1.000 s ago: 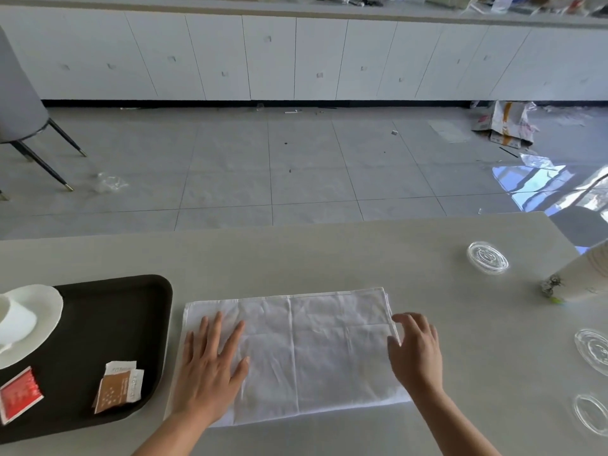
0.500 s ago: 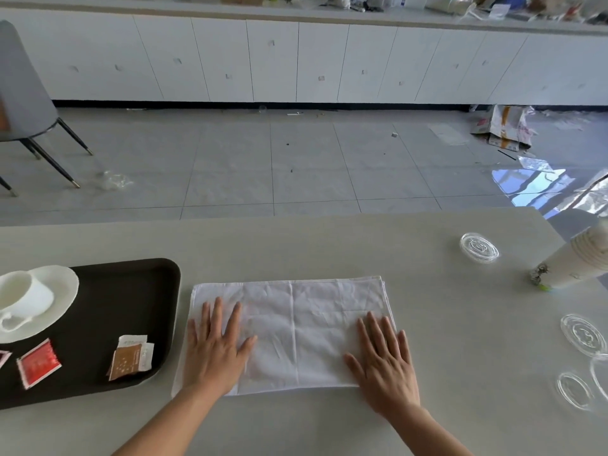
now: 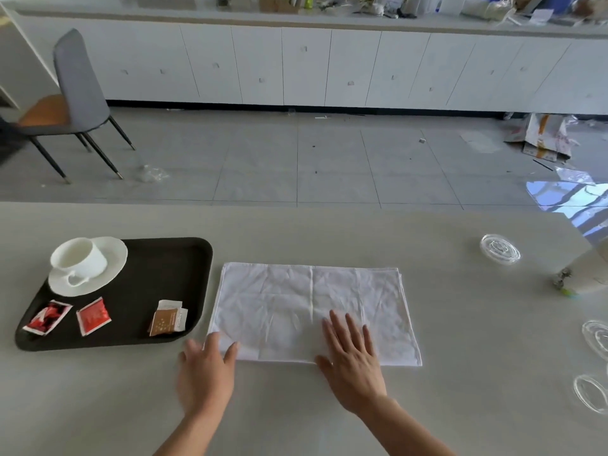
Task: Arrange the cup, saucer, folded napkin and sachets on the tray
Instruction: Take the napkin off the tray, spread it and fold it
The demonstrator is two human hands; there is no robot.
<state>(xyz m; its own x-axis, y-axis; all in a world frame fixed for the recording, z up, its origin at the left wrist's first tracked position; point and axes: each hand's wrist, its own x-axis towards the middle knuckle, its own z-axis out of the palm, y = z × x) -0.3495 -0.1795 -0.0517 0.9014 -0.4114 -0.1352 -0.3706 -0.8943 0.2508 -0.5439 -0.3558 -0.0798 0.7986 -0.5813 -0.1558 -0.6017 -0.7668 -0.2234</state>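
Observation:
A white folded napkin (image 3: 312, 311) lies flat on the table, just right of the dark tray (image 3: 158, 278). On the tray stand a white cup (image 3: 79, 258) on a white saucer (image 3: 108, 261), two red sachets (image 3: 93, 316) and a brown sachet (image 3: 166, 321). My right hand (image 3: 353, 360) presses flat on the napkin's near edge with straight fingers. My left hand (image 3: 205, 373) is blurred at the napkin's near left corner, fingers spread, fingertips touching the cloth.
Clear plastic lids (image 3: 500, 250) lie at the table's right side, more lids (image 3: 595, 337) near the right edge. A stack of paper cups (image 3: 582, 274) lies on its side there. A grey chair (image 3: 75, 93) stands on the floor beyond the table.
Both hands slid toward me along the napkin to its near edge; the left hand moved off to the near left corner. The camera tilted, showing more of the tray.

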